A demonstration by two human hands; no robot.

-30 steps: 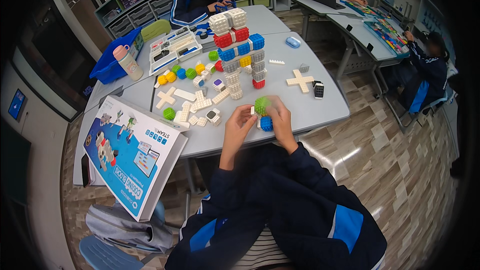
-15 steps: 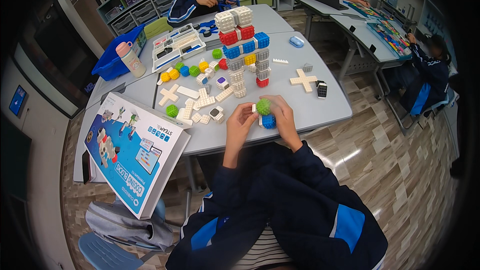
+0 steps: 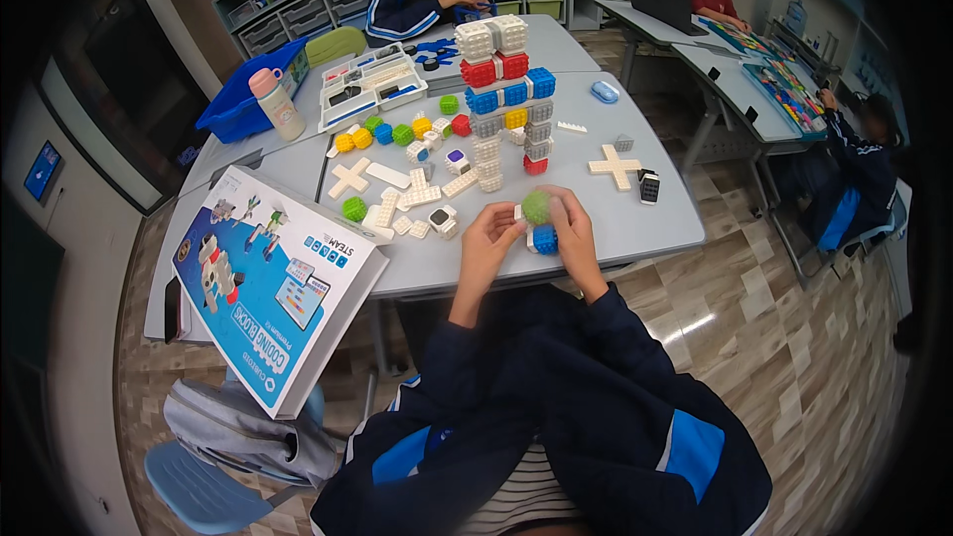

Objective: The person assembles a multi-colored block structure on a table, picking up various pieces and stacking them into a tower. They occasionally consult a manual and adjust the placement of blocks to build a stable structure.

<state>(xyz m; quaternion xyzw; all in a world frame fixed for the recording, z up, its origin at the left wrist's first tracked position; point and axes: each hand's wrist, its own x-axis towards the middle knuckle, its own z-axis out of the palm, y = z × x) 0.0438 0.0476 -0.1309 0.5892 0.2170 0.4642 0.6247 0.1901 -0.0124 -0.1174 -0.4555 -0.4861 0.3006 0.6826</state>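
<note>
One blurred green block (image 3: 537, 205) sits between the left hand (image 3: 488, 241) and right hand (image 3: 576, 240), a blue block (image 3: 543, 240) at its six o'clock. I see right-hand fingers bent around the green from three o'clock; left-hand fingertips, barely parted, pinch a white piece (image 3: 518, 211) at nine o'clock.

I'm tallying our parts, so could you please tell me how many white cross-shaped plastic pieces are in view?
2: one white cross-shaped plastic piece lies left of the tall multicoloured block figure, and a second cross lies to its right. Others may be hidden.
</note>
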